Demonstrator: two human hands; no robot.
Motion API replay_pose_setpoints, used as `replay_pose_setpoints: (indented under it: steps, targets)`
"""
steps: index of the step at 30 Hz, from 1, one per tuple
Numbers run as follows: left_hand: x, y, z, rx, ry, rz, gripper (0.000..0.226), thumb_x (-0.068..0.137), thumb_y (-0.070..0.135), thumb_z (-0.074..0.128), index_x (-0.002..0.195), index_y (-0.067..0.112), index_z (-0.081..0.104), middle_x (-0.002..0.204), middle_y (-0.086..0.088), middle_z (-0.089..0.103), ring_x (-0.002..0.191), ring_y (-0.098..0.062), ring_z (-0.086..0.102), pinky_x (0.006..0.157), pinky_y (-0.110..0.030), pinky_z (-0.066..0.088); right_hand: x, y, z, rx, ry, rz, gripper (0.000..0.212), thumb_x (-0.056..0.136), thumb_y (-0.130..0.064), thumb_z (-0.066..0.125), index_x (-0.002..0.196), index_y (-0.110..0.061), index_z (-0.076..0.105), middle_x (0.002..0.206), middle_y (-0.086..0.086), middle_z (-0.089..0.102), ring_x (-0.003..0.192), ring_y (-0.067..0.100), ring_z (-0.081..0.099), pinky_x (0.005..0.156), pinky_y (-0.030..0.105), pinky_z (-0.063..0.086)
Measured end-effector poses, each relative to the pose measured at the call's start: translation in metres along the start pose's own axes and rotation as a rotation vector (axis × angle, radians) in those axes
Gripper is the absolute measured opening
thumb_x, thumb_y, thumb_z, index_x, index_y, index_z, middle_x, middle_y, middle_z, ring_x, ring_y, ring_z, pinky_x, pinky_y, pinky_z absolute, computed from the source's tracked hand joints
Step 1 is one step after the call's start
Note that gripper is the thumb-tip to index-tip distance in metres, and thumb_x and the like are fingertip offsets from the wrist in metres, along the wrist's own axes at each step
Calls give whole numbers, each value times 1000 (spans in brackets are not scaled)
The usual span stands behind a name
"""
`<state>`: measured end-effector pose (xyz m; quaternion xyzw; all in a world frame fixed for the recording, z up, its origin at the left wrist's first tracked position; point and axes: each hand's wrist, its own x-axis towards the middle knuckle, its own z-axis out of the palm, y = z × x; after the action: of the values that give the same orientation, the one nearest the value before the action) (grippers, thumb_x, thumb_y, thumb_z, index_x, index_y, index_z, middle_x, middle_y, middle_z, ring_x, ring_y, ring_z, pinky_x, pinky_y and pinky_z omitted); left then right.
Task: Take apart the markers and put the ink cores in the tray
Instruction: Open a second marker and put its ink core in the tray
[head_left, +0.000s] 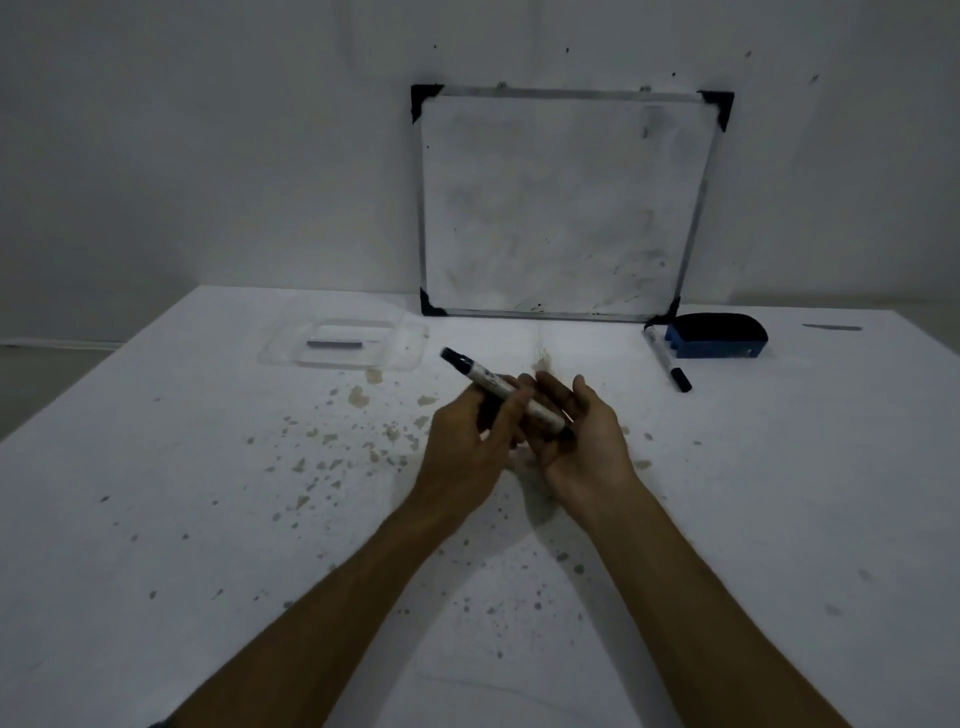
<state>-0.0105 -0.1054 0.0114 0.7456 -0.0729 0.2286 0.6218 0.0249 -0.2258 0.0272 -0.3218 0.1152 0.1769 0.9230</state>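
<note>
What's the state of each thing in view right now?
Marker in hands: capped, tilted, held by both.
Left hand: closed on marker.
Right hand: cupped at marker's rear end.
Second marker: capped, lying by eraser.
Tray: holds one ink core.
Eraser: lying on table.
Whiteboard: leaning on wall, smudged.

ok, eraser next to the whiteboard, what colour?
Blue body with a black top, on the eraser; clearest in the head view, the only one.

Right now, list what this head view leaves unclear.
- Marker rear end: covered by the right hand and the left hand fingers.
- Dark stick in the clear tray: too small and dim to identify.
- Second marker by the eraser: label unreadable, too small.
</note>
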Motion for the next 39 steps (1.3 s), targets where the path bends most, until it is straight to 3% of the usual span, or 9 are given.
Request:
replay_pose_setpoints:
  steps: [3, 8, 13, 18, 25, 29, 32, 35, 39]
  targets:
    - [3, 4, -5, -82, 136, 59, 18, 102, 42, 59, 103, 27, 68, 78, 12, 73, 68, -5, 69, 62, -16, 55, 0, -2, 2, -20, -28, -54, 53, 106, -36, 49, 82, -2, 82, 101, 20, 78, 89, 30, 78, 72, 35, 64]
    - [0, -5, -2, 58, -32, -66, 13, 103, 35, 62, 94, 31, 71, 68, 20, 72, 61, 1, 68, 54, -15, 52, -1, 3, 0, -185, 46, -32, 45, 105, -38, 50, 96, -4, 78, 101, 16, 79, 84, 26, 76, 72, 34, 60]
    - [14, -3, -17, -114, 119, -56, 22, 103, 38, 61, 92, 23, 72, 63, 2, 69, 57, -10, 65, 60, -22, 56, -3, 0, 2, -221, -72, -53, 41, 103, -35, 57, 101, 2, 73, 99, 21, 78, 89, 30, 78, 73, 34, 63]
    - [22, -6, -31, -154, 254, -115, 33, 104, 43, 58, 85, 19, 69, 61, 6, 66, 55, -10, 61, 57, -25, 56, -5, 4, 4, -435, -63, -77, 31, 98, -29, 66, 102, 1, 74, 76, 12, 72, 72, 25, 73, 68, 32, 60]
    - [34, -14, -57, -94, 406, -218, 48, 110, 50, 37, 88, 15, 61, 59, 8, 65, 52, -2, 59, 52, -17, 51, -4, -3, -2, -506, -125, -99, 22, 96, -13, 68, 107, 4, 75, 77, 10, 68, 70, 20, 68, 64, 27, 58]
    - [32, -23, -77, 184, 110, -341, 45, 107, 58, 36, 88, 23, 57, 74, -2, 66, 60, -12, 61, 50, -27, 53, -1, -11, -8, -603, -79, -232, 16, 99, -9, 63, 99, -11, 79, 81, 7, 78, 73, 18, 73, 70, 26, 61]
    - [24, -29, -79, 611, -131, -170, 40, 107, 54, 41, 83, 25, 53, 73, 1, 63, 57, -10, 58, 47, -16, 46, 0, -12, -11, -790, -64, -341, 16, 96, -10, 68, 98, -21, 79, 87, 1, 81, 78, 14, 75, 74, 25, 61]
    - [24, -33, -75, 844, -225, -29, 35, 109, 46, 45, 99, 19, 65, 86, 0, 61, 71, -17, 60, 54, -20, 39, 2, -9, -14, -936, -15, -446, 15, 95, -14, 71, 104, -24, 77, 88, -2, 80, 80, 14, 77, 72, 21, 60]
    - [24, -36, -78, 921, -234, 17, 32, 104, 41, 58, 121, 19, 73, 102, -2, 63, 87, -16, 60, 71, -30, 48, 3, -7, -16, -1217, 10, -601, 16, 97, -20, 67, 111, -23, 74, 103, -5, 74, 93, 8, 70, 87, 27, 59]
